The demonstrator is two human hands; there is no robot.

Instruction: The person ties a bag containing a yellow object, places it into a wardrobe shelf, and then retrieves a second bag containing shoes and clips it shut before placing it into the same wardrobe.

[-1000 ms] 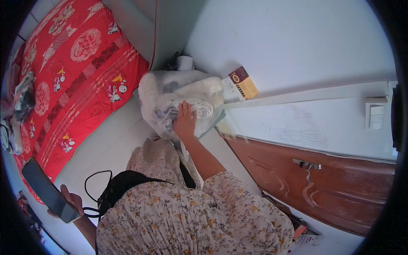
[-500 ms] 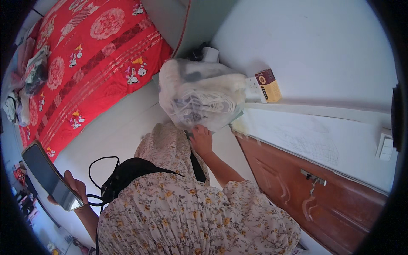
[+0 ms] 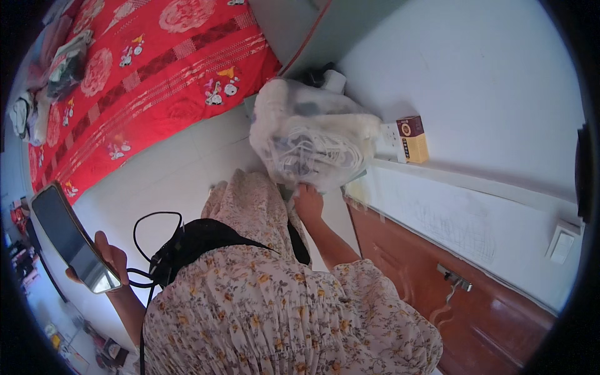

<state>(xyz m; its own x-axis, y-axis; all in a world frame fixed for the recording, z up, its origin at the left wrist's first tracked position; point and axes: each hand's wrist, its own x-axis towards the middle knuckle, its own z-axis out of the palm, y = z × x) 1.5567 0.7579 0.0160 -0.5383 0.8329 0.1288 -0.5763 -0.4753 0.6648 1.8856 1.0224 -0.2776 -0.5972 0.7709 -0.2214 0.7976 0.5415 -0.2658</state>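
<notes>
My left hand [image 3: 107, 259] is wrapped round a smartphone [image 3: 75, 240] with a dark screen, held out at the left. A large translucent plastic bag [image 3: 312, 134] stands ahead of me; cream fluffy stuff and coiled white cord-like pieces show through it. My right hand [image 3: 309, 203] is at the near lower edge of this bag. Its fingers are curled in and closed, and what they grip is hidden, so I cannot tell whether it is the bag or the greyish edge under it. A black bag [image 3: 200, 244] with cords lies against my floral dress [image 3: 262, 306].
A bed with a red patterned cover [image 3: 162, 75] fills the upper left, with folded clothes [image 3: 72, 62] on it. Right of the bag, a brown-and-yellow box [image 3: 412, 139] stands by a wall socket [image 3: 391, 134]. A brown door [image 3: 412, 262] with a metal handle [image 3: 454, 278] is at the right.
My right hand's fingers have gone from lying spread at the bag's edge to curled in. The view has shifted slightly, and the phone stays in my left hand.
</notes>
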